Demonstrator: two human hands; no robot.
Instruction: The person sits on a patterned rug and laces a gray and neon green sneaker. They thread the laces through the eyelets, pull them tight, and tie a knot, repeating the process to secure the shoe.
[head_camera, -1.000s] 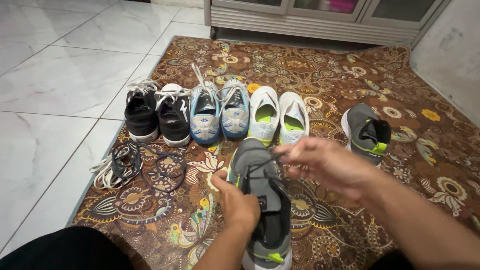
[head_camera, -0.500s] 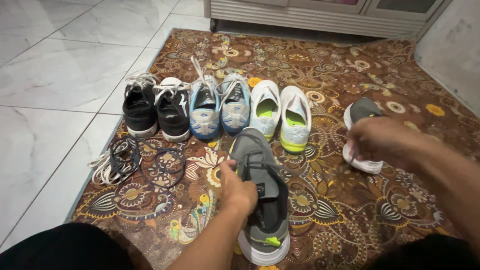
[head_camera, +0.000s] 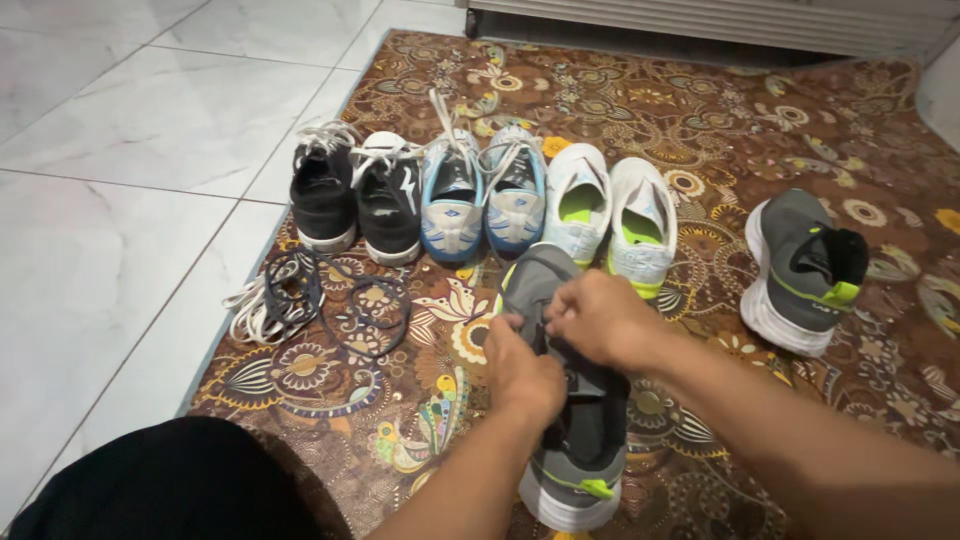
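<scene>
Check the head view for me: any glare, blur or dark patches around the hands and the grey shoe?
Head view: even indoor light, soft glare on the white marble floor tiles; left hand and right hand reasonably sharp over the grey shoe with lime-green trim, only slightly soft; the shoe's black opening is too dark to read; black-clad knee is featureless.

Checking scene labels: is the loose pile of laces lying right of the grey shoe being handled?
No, the loose laces lie on the rug's left edge, left of the grey shoe under both hands.
</scene>
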